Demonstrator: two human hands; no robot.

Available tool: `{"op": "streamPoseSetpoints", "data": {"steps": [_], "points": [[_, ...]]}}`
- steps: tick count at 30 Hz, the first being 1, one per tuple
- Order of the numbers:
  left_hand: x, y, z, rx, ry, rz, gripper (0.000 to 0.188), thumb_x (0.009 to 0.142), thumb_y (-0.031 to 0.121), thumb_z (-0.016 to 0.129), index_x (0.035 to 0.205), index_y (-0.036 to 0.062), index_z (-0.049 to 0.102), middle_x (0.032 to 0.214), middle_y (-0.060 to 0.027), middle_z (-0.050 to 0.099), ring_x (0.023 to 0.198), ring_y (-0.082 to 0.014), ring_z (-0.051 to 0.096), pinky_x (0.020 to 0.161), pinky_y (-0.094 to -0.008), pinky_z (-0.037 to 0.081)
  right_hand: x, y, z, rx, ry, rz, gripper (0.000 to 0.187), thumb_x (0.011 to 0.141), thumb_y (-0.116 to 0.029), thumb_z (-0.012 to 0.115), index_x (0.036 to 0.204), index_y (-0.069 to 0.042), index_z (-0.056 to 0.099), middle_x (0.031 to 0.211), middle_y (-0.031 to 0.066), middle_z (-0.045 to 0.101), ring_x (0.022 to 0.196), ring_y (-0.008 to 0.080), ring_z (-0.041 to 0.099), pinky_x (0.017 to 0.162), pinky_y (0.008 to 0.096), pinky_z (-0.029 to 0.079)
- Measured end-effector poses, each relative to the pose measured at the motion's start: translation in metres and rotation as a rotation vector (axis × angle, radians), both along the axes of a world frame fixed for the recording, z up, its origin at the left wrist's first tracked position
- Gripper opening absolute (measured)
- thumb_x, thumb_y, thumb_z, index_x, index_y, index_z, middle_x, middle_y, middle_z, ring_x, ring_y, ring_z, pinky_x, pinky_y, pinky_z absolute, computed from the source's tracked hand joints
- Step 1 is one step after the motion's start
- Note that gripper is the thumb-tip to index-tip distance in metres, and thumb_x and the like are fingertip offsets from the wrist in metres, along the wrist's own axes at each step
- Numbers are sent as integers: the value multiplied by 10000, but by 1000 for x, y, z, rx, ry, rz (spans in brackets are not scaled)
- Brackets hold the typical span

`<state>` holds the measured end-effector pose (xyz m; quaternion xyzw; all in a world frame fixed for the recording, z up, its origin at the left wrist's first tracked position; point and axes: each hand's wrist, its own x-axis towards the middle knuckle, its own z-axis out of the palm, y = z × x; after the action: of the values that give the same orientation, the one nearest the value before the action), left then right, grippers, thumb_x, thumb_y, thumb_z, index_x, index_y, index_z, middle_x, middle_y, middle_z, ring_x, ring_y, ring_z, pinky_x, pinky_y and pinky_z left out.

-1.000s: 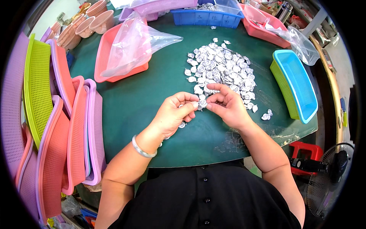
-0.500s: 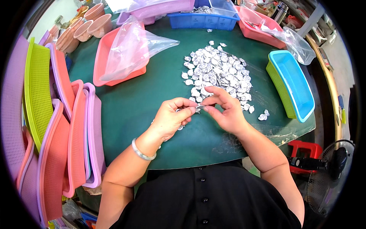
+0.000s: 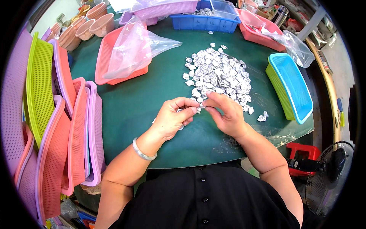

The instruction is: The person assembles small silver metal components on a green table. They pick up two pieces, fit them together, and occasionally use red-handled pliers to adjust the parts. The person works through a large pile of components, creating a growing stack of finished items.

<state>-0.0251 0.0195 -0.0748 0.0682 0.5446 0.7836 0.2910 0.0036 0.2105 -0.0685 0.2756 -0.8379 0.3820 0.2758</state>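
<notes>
green tabletop (image 3: 129,107), scuffed at right, bears silver pieces (image 3: 221,72); black fan (image 3: 337,164) nearby.

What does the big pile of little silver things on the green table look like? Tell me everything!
The pile is a wide, low heap of many small, roundish, silver-grey pieces that look like metal. Many have swirly faces. They overlap messily in the middle and lie looser around the edges. It rests on the green tabletop, just beyond the right hand, which hides part of its near edge; I can't tell whether they touch.
</notes>
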Motion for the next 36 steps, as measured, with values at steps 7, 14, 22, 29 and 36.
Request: {"op": "streamPoseSetpoints", "data": {"steps": [7,14,22,29,36], "points": [[-6,-3,1,-22,-92,9,161,890,85,563,1018,-2,607,803,-15,593,643,-64,522,551,-180,418,-6,11,1,-284,-597,103,307,786,38,618,1086,-2,572,811,29,634,729,102,601,668,255,490],[-10,-6,1,73,-190,50,209,920,118,510,1071,-12,572,865,-47,592,726,-105,558,643,-226,474,-137,51,43,-497,-894,-68,233,724,12,642,952,29,598,708,77,607,568,139,567,515,275,464],[-20,-8,-9,281,-222,53,312,931,151,441,1171,-40,495,1033,-161,579,946,-245,580,847,-340,485,-231,65,98,-592,-705,-215,445,828,-71,632,1220,62,470,1060,129,586,916,197,590,796,297,497],[-22,-14,-6,655,-372,-17,490,958,344,376,1304,-2,385,1262,-250,455,1224,-371,408,1037,-475,340,-107,20,56,-31,-556,148,367,796,-56,638,1143,26,554,1005,81,639,857,143,584,787,306,479],[-17,-9,-3,708,-311,-104,535,971,400,315,1358,31,328,1248,-187,482,1201,-353,430,999,-470,367,-25,-19,37,110,-189,269,403,691,-23,679,1074,-67,565,826,20,640,859,243,546,801,357,426]]}}
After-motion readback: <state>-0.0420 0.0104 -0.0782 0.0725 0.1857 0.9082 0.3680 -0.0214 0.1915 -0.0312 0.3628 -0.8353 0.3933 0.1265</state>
